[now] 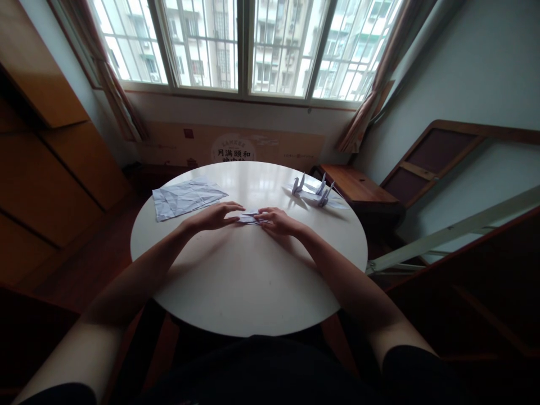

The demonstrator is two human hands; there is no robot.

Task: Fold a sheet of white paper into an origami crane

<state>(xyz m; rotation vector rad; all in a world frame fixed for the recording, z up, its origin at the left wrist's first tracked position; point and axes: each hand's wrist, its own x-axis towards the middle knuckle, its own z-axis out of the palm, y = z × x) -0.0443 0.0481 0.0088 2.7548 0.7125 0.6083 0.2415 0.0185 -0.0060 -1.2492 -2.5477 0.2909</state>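
A small piece of folded white paper [248, 218] lies on the round table between my hands. My left hand [215, 216] is at its left end, with the thumb and fingers stretched out and a gap between them; the fingertips are close to the paper's edge. On the other side, my right hand [278, 220] has its fingers and thumb on the right end of the paper, gripping it and covering part of the folds. Whether the left fingertips touch the paper is hard to make out.
Creased paper sheets [185, 198] lie on the left of the white table [253, 281]. Folded paper cranes [298, 184] stand at the back right. Beyond are a wooden bench [358, 184], a printed cardboard panel [270, 147] and a barred window.
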